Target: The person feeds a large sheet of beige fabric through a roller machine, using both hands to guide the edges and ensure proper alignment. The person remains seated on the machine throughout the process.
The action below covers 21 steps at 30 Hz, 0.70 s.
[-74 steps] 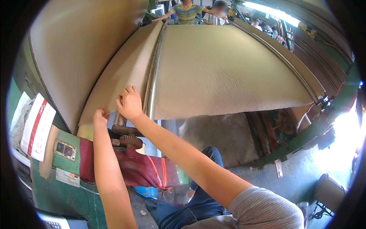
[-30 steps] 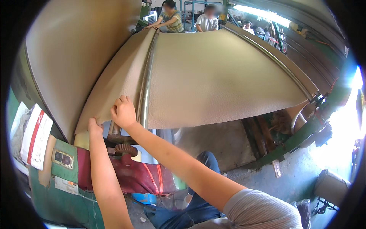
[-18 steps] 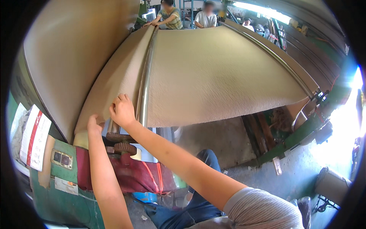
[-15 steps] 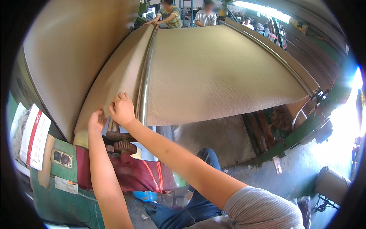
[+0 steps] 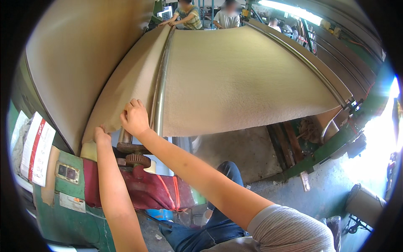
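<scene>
A wide sheet of beige textured fabric [image 5: 235, 80] stretches away from me over a long metal roller bar [image 5: 160, 90]. Left of the bar, my right hand [image 5: 135, 116] is closed on the near edge of this fabric, with its fingertips curled around it. My left hand [image 5: 101, 134] pinches the same edge farther left, beside the big brown roll or panel [image 5: 84, 54]; its fingertips are partly hidden. Below the hands sit a rusty gear [image 5: 137, 160] and the bar's end mount.
A maroon cloth cover [image 5: 147, 189] tied with red cord wraps the machine beam before me. At left are a green control box [image 5: 67, 173] and a white carton [image 5: 40, 151]. A second metal bar [image 5: 298, 52] lies at right. Two people stand at the far edge, one person behind.
My left hand has slid slightly left along the fabric edge and its fingers have closed in. My right hand stays almost where it was, still gripping the edge.
</scene>
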Each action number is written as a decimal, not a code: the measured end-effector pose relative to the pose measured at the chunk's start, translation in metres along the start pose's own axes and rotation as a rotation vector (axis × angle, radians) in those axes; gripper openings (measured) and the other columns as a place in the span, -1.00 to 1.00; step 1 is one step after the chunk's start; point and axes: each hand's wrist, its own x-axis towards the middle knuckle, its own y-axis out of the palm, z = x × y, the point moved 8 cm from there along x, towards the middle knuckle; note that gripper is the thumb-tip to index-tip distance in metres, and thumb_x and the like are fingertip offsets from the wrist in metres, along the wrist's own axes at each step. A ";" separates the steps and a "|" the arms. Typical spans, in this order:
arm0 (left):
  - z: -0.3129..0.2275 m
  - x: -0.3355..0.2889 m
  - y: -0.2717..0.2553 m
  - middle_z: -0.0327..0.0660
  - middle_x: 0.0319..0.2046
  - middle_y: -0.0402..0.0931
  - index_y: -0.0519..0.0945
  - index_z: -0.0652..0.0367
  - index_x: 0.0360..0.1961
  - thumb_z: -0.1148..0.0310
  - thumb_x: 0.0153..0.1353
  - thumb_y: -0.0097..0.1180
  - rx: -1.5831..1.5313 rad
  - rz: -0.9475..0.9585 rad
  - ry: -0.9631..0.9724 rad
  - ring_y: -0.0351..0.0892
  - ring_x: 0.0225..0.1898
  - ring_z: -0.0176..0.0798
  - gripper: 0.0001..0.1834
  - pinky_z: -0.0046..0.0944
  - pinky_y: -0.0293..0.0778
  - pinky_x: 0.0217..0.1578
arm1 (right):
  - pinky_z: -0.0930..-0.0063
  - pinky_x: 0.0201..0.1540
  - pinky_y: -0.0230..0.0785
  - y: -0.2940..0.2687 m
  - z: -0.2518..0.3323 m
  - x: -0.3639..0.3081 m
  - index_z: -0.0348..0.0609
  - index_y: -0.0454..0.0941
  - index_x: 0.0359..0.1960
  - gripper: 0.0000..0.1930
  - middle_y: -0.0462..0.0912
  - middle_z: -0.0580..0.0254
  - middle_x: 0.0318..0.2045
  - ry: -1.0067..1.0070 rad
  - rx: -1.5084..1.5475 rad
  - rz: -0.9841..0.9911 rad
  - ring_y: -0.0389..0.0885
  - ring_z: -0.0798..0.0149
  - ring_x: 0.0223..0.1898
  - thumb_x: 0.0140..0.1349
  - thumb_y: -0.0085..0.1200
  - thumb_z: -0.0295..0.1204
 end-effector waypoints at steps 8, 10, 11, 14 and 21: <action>0.022 -0.063 0.051 -0.26 -0.22 0.47 0.48 0.04 -0.21 0.45 0.06 -0.15 0.309 0.472 -0.077 0.45 -0.24 -0.22 -0.75 -0.17 0.37 -0.36 | 0.23 -0.26 0.28 -0.006 -0.010 0.000 -0.25 0.40 -0.68 -0.90 0.41 0.02 -0.53 0.002 -0.023 -0.007 0.37 -0.01 -0.38 -0.13 0.00 -0.50; 0.013 -0.040 0.043 -0.27 -0.21 0.47 0.48 0.01 -0.23 0.46 0.04 -0.15 0.259 0.484 -0.064 0.44 -0.23 -0.22 -0.74 -0.15 0.36 -0.34 | 0.23 -0.26 0.28 -0.002 -0.002 0.001 -0.25 0.40 -0.68 -0.90 0.41 0.02 -0.54 -0.006 -0.011 -0.007 0.37 -0.01 -0.39 -0.14 0.00 -0.49; 0.012 -0.026 0.037 -0.28 -0.22 0.47 0.48 0.01 -0.23 0.45 0.04 -0.15 0.239 0.426 -0.067 0.44 -0.23 -0.22 -0.74 -0.15 0.36 -0.33 | 0.23 -0.26 0.28 -0.001 -0.001 0.002 -0.25 0.40 -0.68 -0.90 0.41 0.02 -0.54 -0.011 -0.012 -0.007 0.37 -0.01 -0.39 -0.14 0.01 -0.49; 0.016 0.001 0.023 -0.29 -0.24 0.49 0.47 0.00 -0.25 0.43 0.05 -0.15 0.169 0.255 -0.085 0.45 -0.24 -0.23 -0.76 -0.14 0.38 -0.34 | 0.23 -0.26 0.28 -0.001 -0.004 0.001 -0.24 0.41 -0.67 -0.91 0.41 0.01 -0.52 -0.023 -0.029 -0.013 0.37 -0.01 -0.38 -0.14 0.00 -0.48; 0.004 0.042 -0.004 -0.28 -0.27 0.47 0.46 0.00 -0.25 0.43 0.06 -0.13 0.065 0.114 -0.005 0.48 -0.28 -0.21 -0.78 -0.07 0.47 -0.39 | 0.20 -0.27 0.29 0.001 0.001 0.000 -0.25 0.45 -0.61 -0.91 0.42 -0.02 -0.46 0.071 -0.080 0.019 0.38 -0.04 -0.32 -0.13 0.01 -0.47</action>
